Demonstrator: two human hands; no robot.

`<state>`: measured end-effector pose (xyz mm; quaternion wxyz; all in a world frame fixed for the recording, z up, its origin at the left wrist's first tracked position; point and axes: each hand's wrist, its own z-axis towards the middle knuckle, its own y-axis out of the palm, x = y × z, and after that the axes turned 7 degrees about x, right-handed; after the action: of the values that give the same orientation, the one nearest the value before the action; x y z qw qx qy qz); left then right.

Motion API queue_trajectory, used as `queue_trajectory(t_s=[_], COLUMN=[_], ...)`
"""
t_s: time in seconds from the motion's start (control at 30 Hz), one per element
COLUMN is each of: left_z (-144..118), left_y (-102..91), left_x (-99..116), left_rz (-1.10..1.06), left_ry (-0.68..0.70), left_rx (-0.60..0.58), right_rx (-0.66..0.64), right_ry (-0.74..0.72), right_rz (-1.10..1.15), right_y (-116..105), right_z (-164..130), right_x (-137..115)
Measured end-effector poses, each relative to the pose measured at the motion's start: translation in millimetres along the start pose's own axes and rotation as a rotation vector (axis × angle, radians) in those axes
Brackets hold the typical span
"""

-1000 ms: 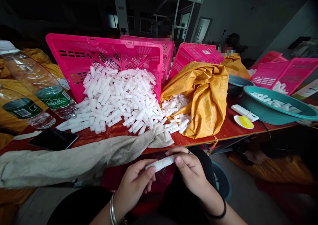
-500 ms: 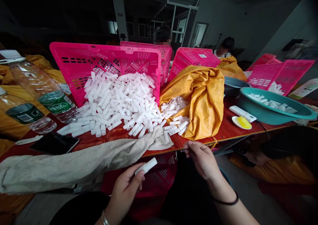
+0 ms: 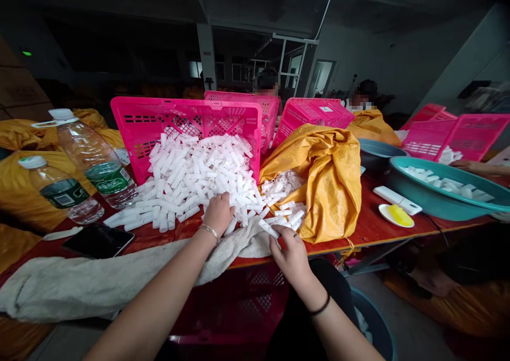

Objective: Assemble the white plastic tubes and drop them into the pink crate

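Note:
A large heap of short white plastic tubes point(image 3: 191, 164) spills onto the red table. At its front edge is my left hand point(image 3: 218, 215), back toward me; its fingertips are hidden against the tubes, so I cannot see whether one is held. My right hand point(image 3: 292, 252) is closed, pinching one white tube point(image 3: 268, 228) between thumb and fingers over the table's near edge. A smaller group of white tubes point(image 3: 292, 212) lies just beyond it, partly inside the mouth of a yellow woven sack point(image 3: 332, 180).
A pink crate point(image 3: 135, 119) stands tipped behind the heap. Two water bottles point(image 3: 105, 161), a dark phone point(image 3: 98, 240) and a grey cloth point(image 3: 119, 278) are left. At right are a white dish with something yellow point(image 3: 400, 216) and a teal basin point(image 3: 438, 199). Other people sit beyond.
My left hand has moved up and forward to the heap; the tube it held no longer shows. My right hand has shifted left and now grips a tube. The view has tilted up.

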<state>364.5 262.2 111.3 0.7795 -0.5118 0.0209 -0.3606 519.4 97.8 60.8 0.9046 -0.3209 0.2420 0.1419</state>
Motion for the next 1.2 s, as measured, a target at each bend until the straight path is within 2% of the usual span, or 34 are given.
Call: queue_trajectory(t_s=[0.07, 0.13, 0.2, 0.27, 0.33, 0.43, 0.5, 0.7, 0.93, 1.2], left_z=[18.8, 15.9, -5.1, -36.9, -70.7, -108.0, -120.2, -130.1, -138.2, -141.7], left_y=[7.2, 6.1, -5.3, -23.3, -41.7, -61.3, -68.6, -83.0, -102.2, -112.5], left_x=[-9.0, -11.0, -4.7, 7.8, 22.8, 40.4, 45.4, 44.0, 49.0, 51.0], left_rz=[0.014, -0.009, -0.064, -0.169, -0.371, -0.599, -0.646, -0.64, -0.623, -0.663], left_ry=[-0.01, 0.005, 0.045, 0.109, 0.178, 0.166, 0.145, 0.174, 0.305, 0.375], left_rx=[-0.012, -0.001, 0.008, -0.001, 0.021, 0.16, 0.23, 0.249, 0.272, 0.264], right_rx=[0.11, 0.21, 0.273, 0.311, 0.308, 0.235, 0.199, 0.179, 0.21, 0.2], right_ry=[-0.106, -0.158, -0.133, -0.09, -0.089, -0.177, -0.226, -0.266, -0.36, -0.487], right_rz=[0.121, 0.223, 0.288, 0.347, 0.384, 0.396, 0.406, 0.479, 0.459, 0.452], right_y=[-14.0, -24.9, -31.9, -37.1, -42.9, -53.7, -60.8, -73.9, -84.5, -95.1], right_z=[-1.4, -3.4, -5.7, -7.7, -9.1, -10.0, -10.7, -12.7, -13.3, -15.1], right_x=[-4.4, -9.0, -13.5, -19.3, -27.3, -41.2, -48.5, -54.8, -56.9, -60.4])
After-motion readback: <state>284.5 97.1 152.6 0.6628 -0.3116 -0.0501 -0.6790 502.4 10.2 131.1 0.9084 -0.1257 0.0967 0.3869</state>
